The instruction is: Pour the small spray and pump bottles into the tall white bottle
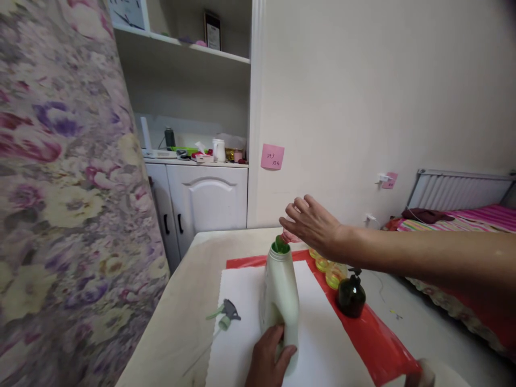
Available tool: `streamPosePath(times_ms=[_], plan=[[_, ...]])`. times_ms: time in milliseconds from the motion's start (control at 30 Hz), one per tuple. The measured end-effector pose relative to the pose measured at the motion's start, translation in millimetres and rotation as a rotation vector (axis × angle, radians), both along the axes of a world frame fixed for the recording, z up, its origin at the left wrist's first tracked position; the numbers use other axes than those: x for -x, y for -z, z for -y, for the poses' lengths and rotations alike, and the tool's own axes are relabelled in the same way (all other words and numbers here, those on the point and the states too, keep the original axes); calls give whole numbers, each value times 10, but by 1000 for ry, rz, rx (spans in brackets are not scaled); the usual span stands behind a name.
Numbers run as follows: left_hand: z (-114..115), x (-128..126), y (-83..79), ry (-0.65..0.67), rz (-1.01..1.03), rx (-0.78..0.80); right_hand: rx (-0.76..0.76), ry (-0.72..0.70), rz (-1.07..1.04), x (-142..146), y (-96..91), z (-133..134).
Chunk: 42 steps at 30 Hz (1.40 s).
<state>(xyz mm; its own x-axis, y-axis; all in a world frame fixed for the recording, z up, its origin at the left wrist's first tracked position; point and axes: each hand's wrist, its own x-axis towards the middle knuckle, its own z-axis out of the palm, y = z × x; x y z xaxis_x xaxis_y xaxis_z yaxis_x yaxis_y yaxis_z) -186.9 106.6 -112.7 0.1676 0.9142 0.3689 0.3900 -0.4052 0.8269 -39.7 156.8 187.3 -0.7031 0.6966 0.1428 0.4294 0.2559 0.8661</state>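
My left hand (269,356) is closed round the handle of a pale green plastic jug (281,287), which stands on a white sheet. In the jug's open mouth sits a green funnel-like piece (281,245). Above it, my right hand (312,221) reaches in from the right, palm down, and holds a small pink see-through container (290,236) beside the green piece. The fingers cover most of this container, so its full shape is hidden. Left of the jug lies a grey and green spray trigger head (228,314) with a thin tube.
Several small yellow cups (334,277) and a dark pump bottle (351,295) stand along a red sheet (377,344) on the table (181,301). A blurred skin-coloured shape (421,374) touches the red sheet. A floral curtain (72,204) hangs left; a bed (463,215) is right.
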Motion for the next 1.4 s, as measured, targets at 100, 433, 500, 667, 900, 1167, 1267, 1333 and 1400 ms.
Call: streamPosePath(times_ms=[100,433,500,667,900,1167,1267,1333,1400], plan=[[-7,3,18,-12,2,-20,-22,11,49,95,-3,22],[17,-3,-4,-14,-8,-29,-136,-37,105,215,125,-7],[25,-1,-25,5,-14,-4,-189,-54,119,232,162,-29],[32,12,-55,27,-10,27,-213,-36,162,274,286,14],[25,7,-47,53,10,37,-160,-97,188,222,328,76],[49,-17,-82,38,-48,48,-109,-150,46,136,262,134],[55,-21,-55,12,-63,41,-72,-137,29,93,231,181],[56,-21,-28,4,-64,30,-49,-122,15,50,217,191],[55,-20,-8,5,-67,27,-32,-125,-13,-6,214,187]])
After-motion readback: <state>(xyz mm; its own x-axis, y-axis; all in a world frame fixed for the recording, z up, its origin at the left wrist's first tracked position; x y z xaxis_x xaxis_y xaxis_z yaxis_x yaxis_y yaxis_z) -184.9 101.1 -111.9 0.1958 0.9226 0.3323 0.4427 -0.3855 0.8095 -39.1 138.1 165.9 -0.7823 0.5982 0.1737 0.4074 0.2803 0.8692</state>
